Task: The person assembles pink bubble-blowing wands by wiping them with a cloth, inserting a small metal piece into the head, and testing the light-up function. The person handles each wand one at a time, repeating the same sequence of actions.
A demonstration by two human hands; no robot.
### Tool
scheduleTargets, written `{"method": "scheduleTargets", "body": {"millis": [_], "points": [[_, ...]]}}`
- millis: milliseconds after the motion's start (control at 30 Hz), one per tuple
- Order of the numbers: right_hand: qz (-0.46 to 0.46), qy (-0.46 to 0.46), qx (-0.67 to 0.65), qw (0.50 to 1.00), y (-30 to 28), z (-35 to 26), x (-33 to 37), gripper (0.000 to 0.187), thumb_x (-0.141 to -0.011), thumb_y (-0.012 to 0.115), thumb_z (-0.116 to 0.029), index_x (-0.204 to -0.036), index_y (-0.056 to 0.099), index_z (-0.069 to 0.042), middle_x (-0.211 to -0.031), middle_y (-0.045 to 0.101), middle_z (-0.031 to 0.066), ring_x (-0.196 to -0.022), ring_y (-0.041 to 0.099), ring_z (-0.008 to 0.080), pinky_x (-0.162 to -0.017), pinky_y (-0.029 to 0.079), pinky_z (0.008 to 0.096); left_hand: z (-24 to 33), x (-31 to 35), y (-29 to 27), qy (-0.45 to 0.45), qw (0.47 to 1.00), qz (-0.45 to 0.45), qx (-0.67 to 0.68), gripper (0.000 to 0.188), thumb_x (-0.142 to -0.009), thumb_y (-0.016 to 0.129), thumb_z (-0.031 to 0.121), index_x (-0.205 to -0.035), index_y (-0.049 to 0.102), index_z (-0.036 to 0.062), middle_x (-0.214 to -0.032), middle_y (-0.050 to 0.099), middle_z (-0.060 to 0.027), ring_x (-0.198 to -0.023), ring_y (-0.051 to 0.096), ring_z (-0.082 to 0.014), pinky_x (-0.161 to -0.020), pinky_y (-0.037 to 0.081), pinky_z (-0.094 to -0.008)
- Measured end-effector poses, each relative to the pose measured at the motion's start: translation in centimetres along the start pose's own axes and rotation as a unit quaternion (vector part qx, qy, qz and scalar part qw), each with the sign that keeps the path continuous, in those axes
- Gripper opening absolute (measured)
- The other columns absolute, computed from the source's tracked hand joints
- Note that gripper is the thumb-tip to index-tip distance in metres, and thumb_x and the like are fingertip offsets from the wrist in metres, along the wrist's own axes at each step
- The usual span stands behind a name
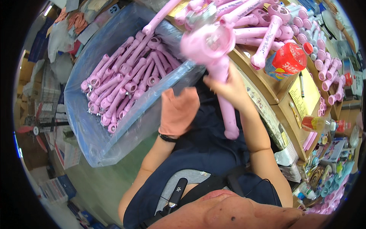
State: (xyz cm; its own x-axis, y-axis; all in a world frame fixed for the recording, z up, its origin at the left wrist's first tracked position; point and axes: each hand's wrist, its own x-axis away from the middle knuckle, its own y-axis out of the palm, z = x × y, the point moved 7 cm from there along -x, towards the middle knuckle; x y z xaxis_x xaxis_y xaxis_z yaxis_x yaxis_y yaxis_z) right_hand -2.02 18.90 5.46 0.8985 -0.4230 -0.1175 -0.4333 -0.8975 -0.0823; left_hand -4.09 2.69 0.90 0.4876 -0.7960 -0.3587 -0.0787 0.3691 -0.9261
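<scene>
My right hand (231, 91) grips a pink toy wand (228, 116) around its upper handle. The wand's wide ring-shaped head (209, 42) points away from me and is blurred by motion; something silvery and clear shows behind it. To the left, my left hand (178, 110) wears a salmon-coloured glove and holds nothing, its thumb side apart from the folded-looking fingers. That hand is close to the near side of a large blue bin (131, 124) lined with clear plastic. Inside the bin lies a heap of pink wands (126, 78).
More pink wands (267, 38) are piled on the workbench at the far right, beside a red-labelled bottle (288, 61). Farther right are a yellow paper pad (305, 95) with a pen, a drink bottle (318, 124) and small pink parts (333, 70). Plastic bags (63, 40) hang at the far left.
</scene>
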Motion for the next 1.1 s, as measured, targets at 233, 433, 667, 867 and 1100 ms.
{"method": "scheduleTargets", "body": {"millis": [233,433,667,867,1100], "points": [[-0.015,-0.050,0.376,0.925,5.5,1.3,7.6,0.073,-0.074,0.070,-0.014,-0.136,0.036,0.006,-0.099,0.061,0.0230,-0.076,0.066,0.0413,-0.067,0.057,0.0449,-4.2,-4.5,-6.5,-0.146,0.888,0.207,0.383,0.088,-0.062,0.088,0.008,-0.130,0.033,-0.0008,-0.115,0.056,-0.0116,-0.103,0.058,-0.0204,-0.094,0.045,-0.0323],[0.056,-0.085,0.563,0.820,7.6,1.2,7.1,0.054,-0.084,0.055,-0.010,-0.131,0.042,0.012,-0.087,0.061,0.0099,-0.054,0.065,0.0190,-0.044,0.054,0.0293,-4.0,-1.9,-2.6,-0.253,0.817,0.330,0.399,0.054,-0.085,0.071,0.021,-0.125,0.042,0.0010,-0.129,0.054,-0.0134,-0.110,0.056,-0.0187,-0.100,0.042,-0.0377],[0.052,-0.096,0.585,0.804,7.3,2.3,8.6,0.058,-0.080,0.058,-0.010,-0.132,0.043,0.013,-0.086,0.061,0.0089,-0.054,0.064,0.0187,-0.044,0.053,0.0295,-5.3,-3.5,-0.7,-0.292,0.621,0.086,0.722,0.044,-0.099,0.042,0.043,-0.117,0.054,0.0045,-0.110,0.065,-0.0117,-0.109,0.059,-0.0223,-0.100,0.043,-0.0357],[0.006,-0.095,0.528,0.844,7.8,2.6,7.6,0.066,-0.077,0.061,-0.010,-0.133,0.039,0.015,-0.085,0.061,0.0135,-0.055,0.065,0.0217,-0.047,0.054,0.0319,-3.5,-2.0,-1.3,-0.328,0.524,0.302,0.726,0.049,-0.099,0.043,0.043,-0.122,0.054,0.0018,-0.114,0.064,-0.0112,-0.107,0.060,-0.0214,-0.096,0.047,-0.0341],[-0.145,-0.062,0.186,0.970,5.7,2.9,7.5,0.066,-0.078,0.067,-0.009,-0.136,0.039,0.005,-0.097,0.065,0.0202,-0.063,0.067,0.0250,-0.059,0.056,0.0313,-6.2,-2.9,1.6,-0.212,0.376,-0.020,0.902,0.051,-0.095,0.045,0.043,-0.120,0.055,-0.0010,-0.115,0.064,-0.0138,-0.106,0.061,-0.0237,-0.096,0.048,-0.0350]]}}
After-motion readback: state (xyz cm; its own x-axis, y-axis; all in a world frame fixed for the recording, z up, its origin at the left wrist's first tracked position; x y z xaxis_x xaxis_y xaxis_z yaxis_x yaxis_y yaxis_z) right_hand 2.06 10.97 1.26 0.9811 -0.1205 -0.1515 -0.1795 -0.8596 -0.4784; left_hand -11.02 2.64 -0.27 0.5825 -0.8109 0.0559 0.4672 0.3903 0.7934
